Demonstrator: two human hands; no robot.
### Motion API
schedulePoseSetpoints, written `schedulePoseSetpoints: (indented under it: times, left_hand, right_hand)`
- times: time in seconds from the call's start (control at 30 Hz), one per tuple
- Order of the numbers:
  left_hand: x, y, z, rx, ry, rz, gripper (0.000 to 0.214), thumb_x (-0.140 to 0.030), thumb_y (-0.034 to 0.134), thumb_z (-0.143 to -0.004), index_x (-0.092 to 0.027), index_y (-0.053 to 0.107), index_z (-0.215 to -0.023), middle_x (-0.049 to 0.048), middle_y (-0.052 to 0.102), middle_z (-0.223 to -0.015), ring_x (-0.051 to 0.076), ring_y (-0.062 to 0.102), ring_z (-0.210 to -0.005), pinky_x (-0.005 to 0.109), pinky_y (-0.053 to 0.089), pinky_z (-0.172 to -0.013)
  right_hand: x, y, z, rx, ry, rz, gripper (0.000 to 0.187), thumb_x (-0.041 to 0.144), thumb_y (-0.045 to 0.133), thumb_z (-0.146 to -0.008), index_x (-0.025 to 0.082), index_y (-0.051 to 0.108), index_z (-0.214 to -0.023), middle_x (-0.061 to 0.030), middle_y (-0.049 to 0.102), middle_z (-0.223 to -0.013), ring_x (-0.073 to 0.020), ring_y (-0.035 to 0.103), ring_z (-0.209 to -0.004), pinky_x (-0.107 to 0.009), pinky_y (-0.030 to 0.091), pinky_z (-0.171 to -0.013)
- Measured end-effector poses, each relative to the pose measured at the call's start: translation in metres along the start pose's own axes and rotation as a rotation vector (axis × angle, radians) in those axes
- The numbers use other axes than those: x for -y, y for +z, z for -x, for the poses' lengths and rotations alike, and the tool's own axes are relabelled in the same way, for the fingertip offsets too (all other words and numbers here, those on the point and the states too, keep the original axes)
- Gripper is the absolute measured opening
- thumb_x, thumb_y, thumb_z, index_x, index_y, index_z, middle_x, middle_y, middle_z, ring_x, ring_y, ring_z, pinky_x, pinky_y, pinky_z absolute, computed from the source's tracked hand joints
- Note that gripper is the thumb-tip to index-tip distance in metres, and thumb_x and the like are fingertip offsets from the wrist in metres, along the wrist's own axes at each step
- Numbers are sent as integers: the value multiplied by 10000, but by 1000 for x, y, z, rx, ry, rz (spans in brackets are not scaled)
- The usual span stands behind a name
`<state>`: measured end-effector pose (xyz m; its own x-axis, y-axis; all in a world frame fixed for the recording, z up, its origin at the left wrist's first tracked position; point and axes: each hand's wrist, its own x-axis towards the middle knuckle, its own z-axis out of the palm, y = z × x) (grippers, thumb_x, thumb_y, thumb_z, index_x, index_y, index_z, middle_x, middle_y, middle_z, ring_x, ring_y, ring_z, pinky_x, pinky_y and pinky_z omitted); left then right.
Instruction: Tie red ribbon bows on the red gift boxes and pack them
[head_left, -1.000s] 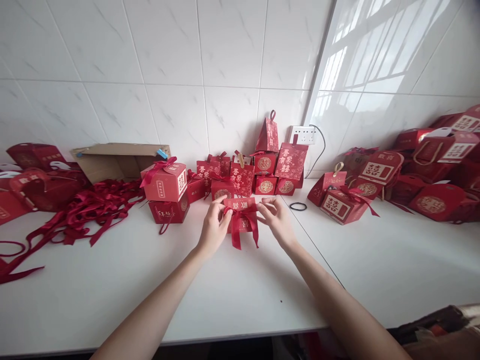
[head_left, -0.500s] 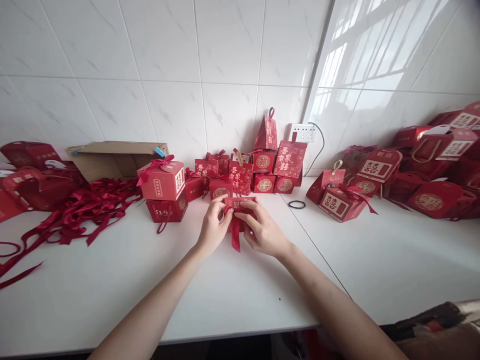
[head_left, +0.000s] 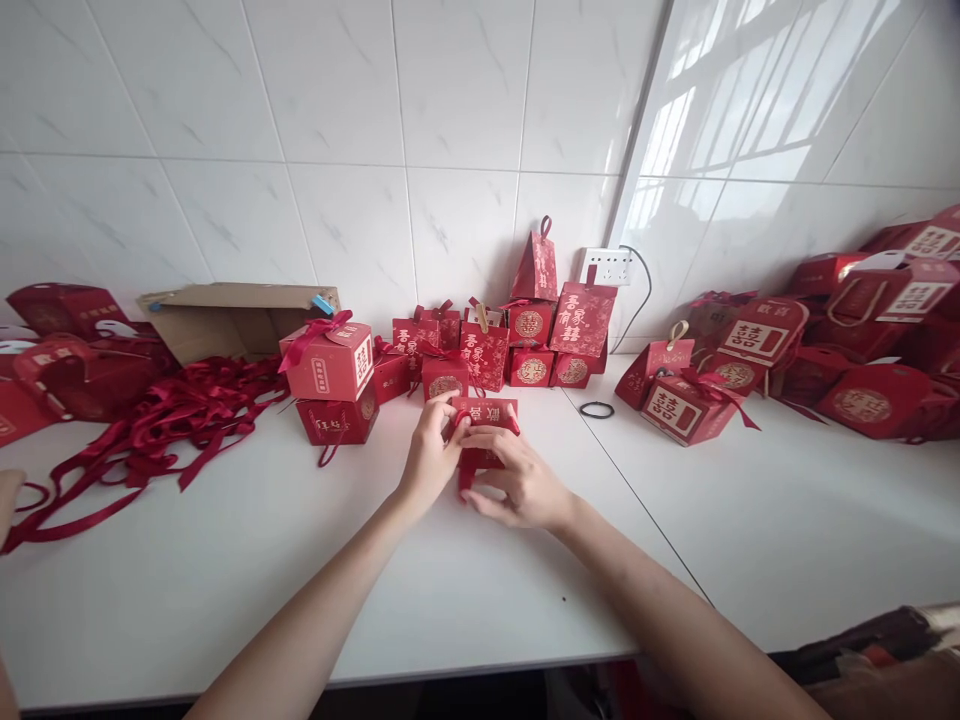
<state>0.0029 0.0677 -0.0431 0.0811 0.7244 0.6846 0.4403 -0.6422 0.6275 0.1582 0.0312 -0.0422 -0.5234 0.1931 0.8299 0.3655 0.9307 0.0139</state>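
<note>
In front of me on the white table (head_left: 420, 610) stands a small red gift box (head_left: 489, 411) with gold characters, partly covered by my fingers. A red ribbon (head_left: 468, 468) runs down its near side. My left hand (head_left: 429, 455) is closed at the box's left, its thumb and forefinger pinching the ribbon close against the box. My right hand (head_left: 519, 478) reaches across the front of the box. Its fingers are bent around the hanging part of the ribbon, near the lower end. The ribbon's exact path between the fingers is hidden.
Loose red ribbons (head_left: 172, 425) lie heaped at left before a cardboard box (head_left: 240, 305); another person's hand (head_left: 7, 498) shows at the left edge. Stacked gift boxes (head_left: 336, 365) stand left, more boxes (head_left: 585, 320) along the wall and right. A black ring (head_left: 597, 410) lies right of centre.
My right hand's fingers have moved down and left onto the ribbon's hanging tail. The box appears turned or tilted, showing other characters. A person's hand has come in at the left edge.
</note>
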Motion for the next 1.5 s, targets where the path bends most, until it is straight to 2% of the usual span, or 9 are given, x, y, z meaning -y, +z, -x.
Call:
schedulePoseSetpoints:
  times: [0.1,0.2,0.3,0.47,0.73,1.1,1.2,1.3,1.5]
  left_hand:
    - [-2,-1,0,17,-30,38,117,-297,465,-843,-185,454,-810,99,573,-1107,179,563,-1034,311,483,-815]
    - [-1,-1,0,20,-24,65,106,-282,472,-841,-184,449,-807,109,530,-1205,182,538,-1095,307,484,-834]
    - [2,0,0,2,3,46,91,-264,483,-834,-183,449,-809,115,533,-1209,188,531,-1115,329,473,-872]
    - [0,0,1,-50,81,29,57,-228,487,-840,-182,461,-817,116,530,-1197,192,519,-1132,339,490,-865]
    - [-30,-4,14,-235,568,-126,133,-104,601,-759,-193,529,-827,25,456,-875,140,528,-907,287,514,-774]
    - [-62,-18,19,-350,751,-69,69,-177,610,-759,-216,558,-783,4,375,-762,134,448,-737,338,492,-728]
    - [-66,-17,20,-379,554,25,72,-166,601,-763,-209,544,-767,7,428,-794,117,483,-746,275,481,-690]
    - [-60,-16,12,-441,26,288,98,-216,531,-798,-185,505,-709,13,481,-795,107,509,-757,228,464,-650]
    - [-12,-11,-8,-529,-685,686,150,-323,515,-692,-177,487,-698,10,499,-779,124,532,-779,221,468,-614]
  right_hand:
    - [1,-9,-2,-177,134,-74,266,247,470,-843,187,492,-585,-80,565,-949,-216,556,-983,-498,383,-970]
    - [-6,-16,-1,-262,486,14,147,334,519,-835,194,549,-867,-124,490,-1099,-259,491,-1098,-547,332,-999]
    - [-18,-16,3,-30,610,-50,821,502,696,-659,182,305,-1306,-184,301,-1315,-319,310,-1274,-533,347,-1005]
    - [-27,-9,11,140,586,-106,1013,474,701,-661,230,65,-1411,-172,262,-1323,-319,349,-1252,-510,400,-973]
    - [-16,-13,1,-76,403,119,933,418,623,-713,191,52,-1415,-177,320,-1281,-309,367,-1213,-500,427,-938]
    - [3,-22,-11,-300,219,101,874,538,619,-682,240,150,-1356,-163,325,-1279,-351,365,-1217,-563,379,-947]
    - [3,-22,-9,-290,219,117,890,550,630,-666,230,163,-1353,-166,338,-1280,-357,367,-1219,-567,371,-953]
    - [3,-20,-9,-241,407,41,885,540,666,-645,211,223,-1336,-164,385,-1275,-339,393,-1199,-548,388,-948]
    - [4,-19,-21,-321,1186,-1039,570,683,395,-769,200,478,-1060,-88,622,-994,-250,610,-918,-430,523,-764]
